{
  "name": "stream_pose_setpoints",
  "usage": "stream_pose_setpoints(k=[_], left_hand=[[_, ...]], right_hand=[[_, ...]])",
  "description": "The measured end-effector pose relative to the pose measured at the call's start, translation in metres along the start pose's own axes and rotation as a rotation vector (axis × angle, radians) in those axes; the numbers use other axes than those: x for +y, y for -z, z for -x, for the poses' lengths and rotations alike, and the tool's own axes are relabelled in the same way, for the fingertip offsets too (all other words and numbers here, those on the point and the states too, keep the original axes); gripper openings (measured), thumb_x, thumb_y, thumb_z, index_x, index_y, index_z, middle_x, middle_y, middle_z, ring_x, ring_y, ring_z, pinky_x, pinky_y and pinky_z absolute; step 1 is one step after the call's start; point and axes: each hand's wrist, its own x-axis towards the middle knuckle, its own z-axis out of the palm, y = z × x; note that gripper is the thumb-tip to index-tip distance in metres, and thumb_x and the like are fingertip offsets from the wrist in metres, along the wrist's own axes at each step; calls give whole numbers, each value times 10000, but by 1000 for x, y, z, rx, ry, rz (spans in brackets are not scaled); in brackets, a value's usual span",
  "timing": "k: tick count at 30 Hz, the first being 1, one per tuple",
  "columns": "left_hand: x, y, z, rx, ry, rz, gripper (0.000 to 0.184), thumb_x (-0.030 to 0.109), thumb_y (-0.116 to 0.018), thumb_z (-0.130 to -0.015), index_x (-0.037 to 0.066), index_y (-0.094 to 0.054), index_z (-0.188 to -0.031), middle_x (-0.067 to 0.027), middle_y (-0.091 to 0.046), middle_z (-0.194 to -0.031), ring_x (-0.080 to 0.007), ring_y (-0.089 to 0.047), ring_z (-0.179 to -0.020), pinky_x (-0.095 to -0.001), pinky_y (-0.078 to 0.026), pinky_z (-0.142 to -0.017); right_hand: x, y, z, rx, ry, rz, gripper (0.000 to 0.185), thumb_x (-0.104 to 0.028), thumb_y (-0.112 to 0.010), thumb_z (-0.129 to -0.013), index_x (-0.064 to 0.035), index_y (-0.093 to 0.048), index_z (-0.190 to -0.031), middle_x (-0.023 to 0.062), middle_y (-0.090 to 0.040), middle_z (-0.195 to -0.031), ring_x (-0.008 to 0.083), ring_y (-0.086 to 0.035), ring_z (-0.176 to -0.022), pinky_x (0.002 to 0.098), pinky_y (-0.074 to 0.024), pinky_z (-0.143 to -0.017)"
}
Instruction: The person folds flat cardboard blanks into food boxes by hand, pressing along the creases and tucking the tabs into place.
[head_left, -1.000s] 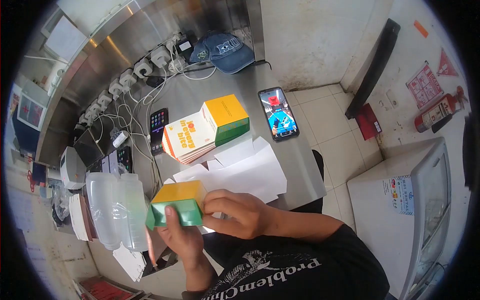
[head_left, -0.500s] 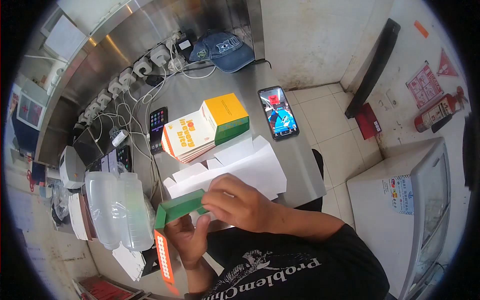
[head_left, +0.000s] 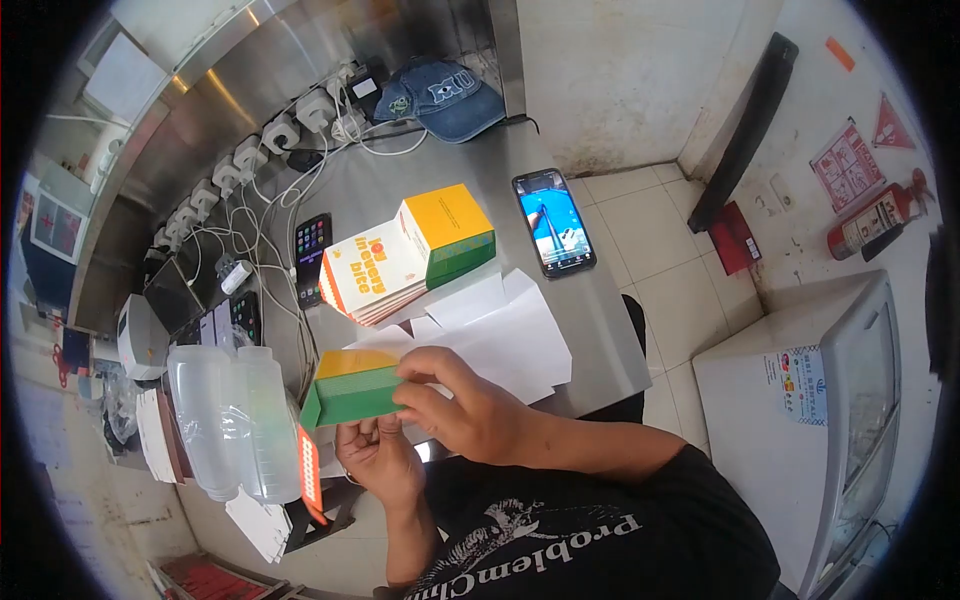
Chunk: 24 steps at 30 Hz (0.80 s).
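Observation:
A yellow and green folded carton (head_left: 358, 392) with an orange patterned flap hangs tilted over the near edge of the table. My right hand (head_left: 465, 405) pinches its right end between thumb and fingers. Below it, my left hand (head_left: 385, 465) has its fingertips bent up against the carton's lower edge, partly hidden behind it. Beyond my hands lie white paper blanks (head_left: 520, 340), spread flat. A stack of printed cartons (head_left: 375, 270), white, yellow and green, rests behind those blanks on the metal table (head_left: 600, 340).
A lit phone (head_left: 554, 222) lies at the right, and another phone (head_left: 312, 260) left of the stack. Cables and plugs (head_left: 280, 133) run along the back, beside a blue cap (head_left: 445, 100). Translucent bottles (head_left: 265, 420) stand at the left, and a white freezer (head_left: 760, 400) at the right.
The carton has been turned and shifted so its green side and yellow top face the camera. My left hand has moved from inside or behind it to its lower edge.

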Motion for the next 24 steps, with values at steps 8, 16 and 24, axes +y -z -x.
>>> stream_pose_setpoints(k=[8,16,24], left_hand=[[6,-17,2,82,-29,-49,210,-35,-744,-1038,-39,-698,-1243,-89,-779,-1106,-146,-729,-1020,-297,-572,-978],[0,-13,7,71,73,-14,216,-48,-696,-1060,-33,-691,-1275,-127,-774,-1252,-197,-740,-1144,-327,-566,-1042],[1,-6,9,7,-57,-38,268,30,-619,-1123,-57,-641,-1376,-177,-719,-1371,-244,-701,-1263,-375,-545,-1114]], right_hand=[[4,-1,-2,72,93,71,328,51,-821,-882,83,-667,-1169,240,-591,-1328,406,-668,-1251,435,-619,-1017],[10,-4,1,75,81,43,342,4,-810,-885,51,-650,-1184,212,-549,-1295,421,-619,-1298,482,-593,-1069],[6,-2,-1,6,175,103,387,-93,-752,-956,90,-629,-1275,240,-556,-1349,480,-597,-1392,528,-558,-1145]])
